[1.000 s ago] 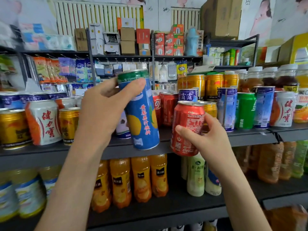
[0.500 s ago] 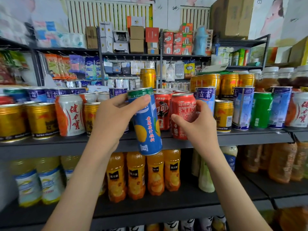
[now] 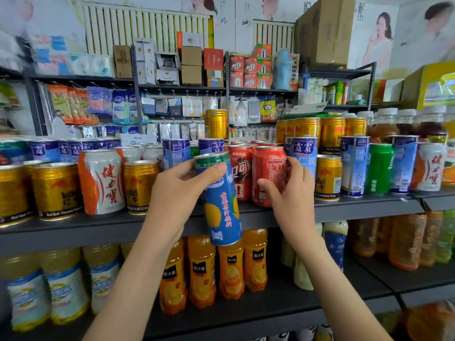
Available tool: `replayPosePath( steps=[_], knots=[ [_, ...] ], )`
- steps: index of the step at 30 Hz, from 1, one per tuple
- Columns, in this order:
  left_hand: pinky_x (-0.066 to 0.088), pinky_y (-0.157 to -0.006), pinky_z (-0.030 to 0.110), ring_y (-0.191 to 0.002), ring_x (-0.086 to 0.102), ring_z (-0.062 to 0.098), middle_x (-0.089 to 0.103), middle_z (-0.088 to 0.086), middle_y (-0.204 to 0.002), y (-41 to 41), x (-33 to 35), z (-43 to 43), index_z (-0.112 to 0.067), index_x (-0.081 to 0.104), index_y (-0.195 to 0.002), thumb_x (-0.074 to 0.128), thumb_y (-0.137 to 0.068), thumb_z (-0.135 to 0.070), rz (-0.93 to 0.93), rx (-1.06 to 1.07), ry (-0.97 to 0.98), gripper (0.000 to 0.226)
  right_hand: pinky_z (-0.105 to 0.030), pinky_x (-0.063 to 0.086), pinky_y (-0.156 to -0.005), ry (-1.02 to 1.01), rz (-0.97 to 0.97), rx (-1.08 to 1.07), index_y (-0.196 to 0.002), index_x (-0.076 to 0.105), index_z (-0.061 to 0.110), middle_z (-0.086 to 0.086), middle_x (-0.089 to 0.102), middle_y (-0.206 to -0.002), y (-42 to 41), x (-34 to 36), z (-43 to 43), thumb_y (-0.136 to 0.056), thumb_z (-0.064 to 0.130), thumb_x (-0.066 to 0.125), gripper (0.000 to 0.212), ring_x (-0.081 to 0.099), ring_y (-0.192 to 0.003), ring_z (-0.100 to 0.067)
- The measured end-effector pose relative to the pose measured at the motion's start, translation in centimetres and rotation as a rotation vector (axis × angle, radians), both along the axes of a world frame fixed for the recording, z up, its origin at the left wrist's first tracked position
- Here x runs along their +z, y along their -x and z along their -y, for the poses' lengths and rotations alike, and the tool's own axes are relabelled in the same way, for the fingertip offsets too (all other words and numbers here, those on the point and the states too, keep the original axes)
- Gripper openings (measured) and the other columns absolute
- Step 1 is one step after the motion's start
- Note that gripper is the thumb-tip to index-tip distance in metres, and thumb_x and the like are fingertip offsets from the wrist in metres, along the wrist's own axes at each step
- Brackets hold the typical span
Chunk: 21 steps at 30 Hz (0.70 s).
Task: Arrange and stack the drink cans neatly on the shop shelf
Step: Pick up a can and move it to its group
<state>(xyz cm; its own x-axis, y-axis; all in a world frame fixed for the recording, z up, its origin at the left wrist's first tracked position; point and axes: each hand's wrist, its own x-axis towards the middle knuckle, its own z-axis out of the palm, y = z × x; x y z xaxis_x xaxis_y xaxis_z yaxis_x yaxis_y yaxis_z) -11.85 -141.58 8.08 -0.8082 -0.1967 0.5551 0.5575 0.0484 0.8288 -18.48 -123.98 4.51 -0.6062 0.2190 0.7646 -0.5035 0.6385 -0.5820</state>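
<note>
My left hand [image 3: 177, 195] grips a tall blue can with a green top and an orange picture [image 3: 221, 205], held tilted in front of the dark shelf's [image 3: 369, 207] front edge. My right hand [image 3: 288, 195] is wrapped around a red cola can [image 3: 268, 173] that stands on the shelf, right of another red cola can [image 3: 240, 171]. Gold cans [image 3: 55, 190], a white and orange can [image 3: 102, 180] and tall blue-white cans [image 3: 354, 166] stand in rows on the same shelf. One gold can [image 3: 216, 125] sits on top of other cans behind.
Orange juice bottles [image 3: 202, 274] and pale drink bottles [image 3: 66, 291] fill the shelf below. A green can [image 3: 379, 168] stands at the right. Behind, a higher rack carries small boxes [image 3: 190, 65] and hanging packets. A large cardboard box [image 3: 325, 30] sits top right.
My right hand has carried the red cola can up from below the shelf edge and set it on the shelf beside the other red can. The blue can in my left hand has sunk lower.
</note>
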Motion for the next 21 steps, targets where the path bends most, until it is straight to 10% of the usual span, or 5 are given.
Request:
replayPosePath(
  steps=[13, 21],
  knots=[
    [0.056, -0.069, 0.023, -0.084, 0.07, 0.006, 0.074, -0.01, -0.088, -0.3, -1.4, 0.6, -0.025, 0.068, -0.092, 0.072, -0.079, -0.024, 0.086, -0.126, 0.018, 0.014, -0.019, 0.033, -0.096, -0.05, -0.036, -0.042, -0.141, 0.04, 0.01, -0.007, 0.05, -0.129, -0.6, 0.1, 0.0, -0.091, 0.012, 0.059, 0.053, 0.047, -0.119, -0.02],
    [0.056, -0.078, 0.028, -0.09, 0.069, 0.008, 0.074, -0.006, -0.095, -3.5, -3.6, 0.9, -0.025, 0.07, -0.098, 0.073, -0.078, -0.025, 0.131, -0.092, 0.014, 0.02, -0.015, 0.049, -0.085, -0.145, 0.325, 0.634, -0.125, 0.054, 0.027, 0.014, 0.065, -0.109, -8.7, -1.6, 2.8, -0.076, 0.042, 0.073, 0.055, 0.06, -0.097, 0.004]
  ],
)
